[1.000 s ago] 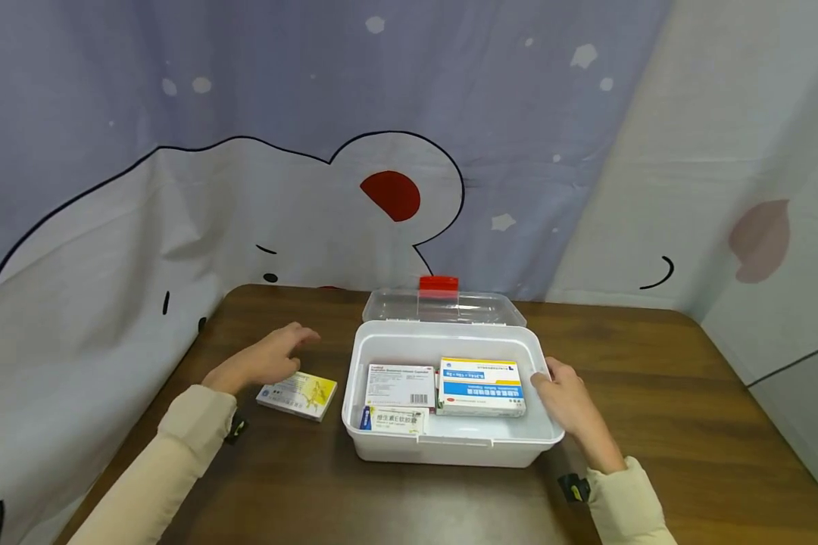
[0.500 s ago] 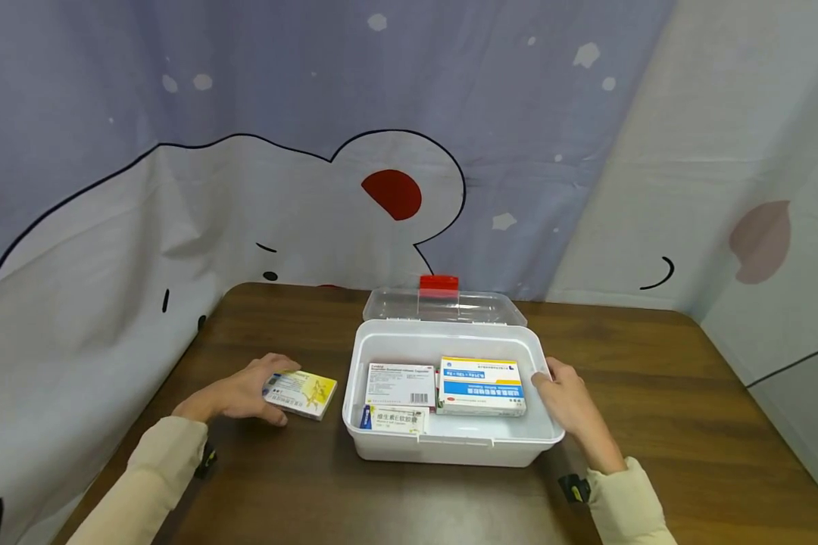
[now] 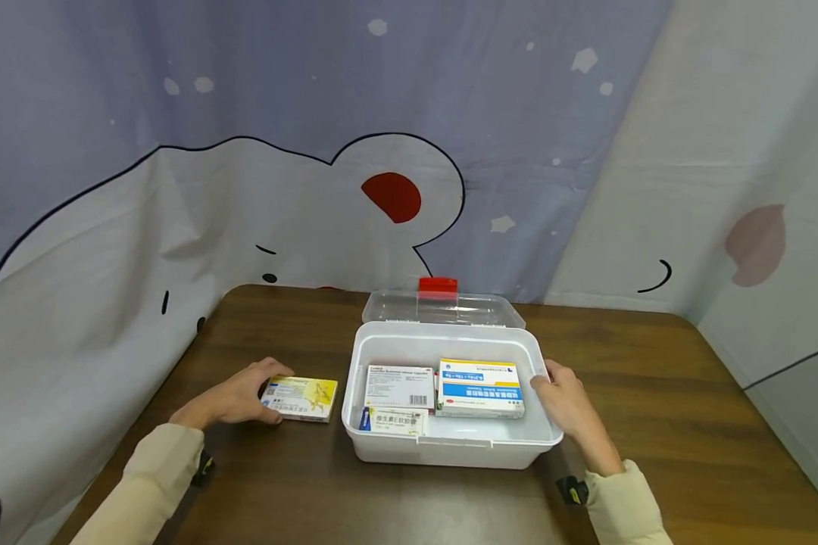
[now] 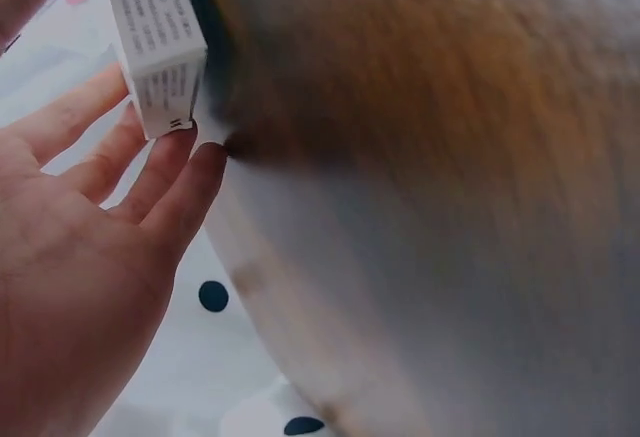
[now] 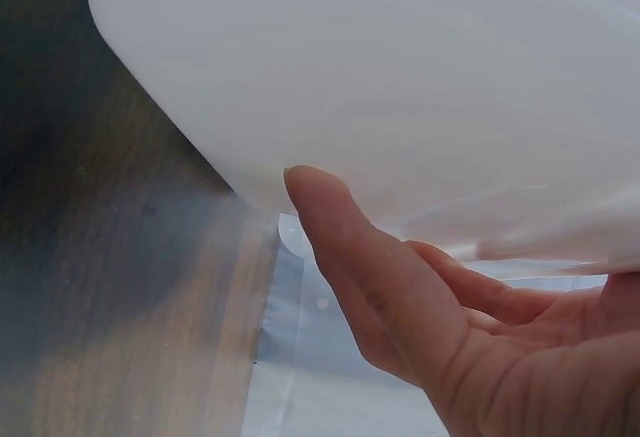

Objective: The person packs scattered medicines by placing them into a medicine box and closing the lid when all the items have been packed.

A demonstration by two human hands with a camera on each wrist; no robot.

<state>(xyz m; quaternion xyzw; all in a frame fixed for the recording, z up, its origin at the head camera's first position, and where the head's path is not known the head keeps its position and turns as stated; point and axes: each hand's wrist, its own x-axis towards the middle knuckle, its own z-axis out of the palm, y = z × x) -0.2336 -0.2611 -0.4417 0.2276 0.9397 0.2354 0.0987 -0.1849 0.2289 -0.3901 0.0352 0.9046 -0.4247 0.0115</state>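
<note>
At the left, my left hand [image 3: 238, 395] holds a yellow-and-white medicine box [image 3: 301, 399] by its left end, thumb on the near side and fingers on the far side. In the left wrist view, the printed end of this medicine box [image 4: 165, 67] sits between the thumb and fingers. A white plastic storage box [image 3: 457, 453] stands mid-table with its clear lid [image 3: 477, 309] swung back. My right hand [image 3: 569, 401] grips its right wall at the rim; in the right wrist view the fingers [image 5: 370, 277] lie along the outer wall.
Inside the storage box lie a white medicine box [image 3: 399, 386], a blue-and-white medicine box [image 3: 480, 387] and a smaller vitamin E box [image 3: 397, 421]. A red latch [image 3: 438, 287] tops the lid. Behind the wooden table [image 3: 463, 503] hangs a printed curtain [image 3: 300, 204].
The left hand has come down from above the yellow-and-white medicine box and taken its left end. That box has turned slightly to lie straighter. The right hand stays on the storage box.
</note>
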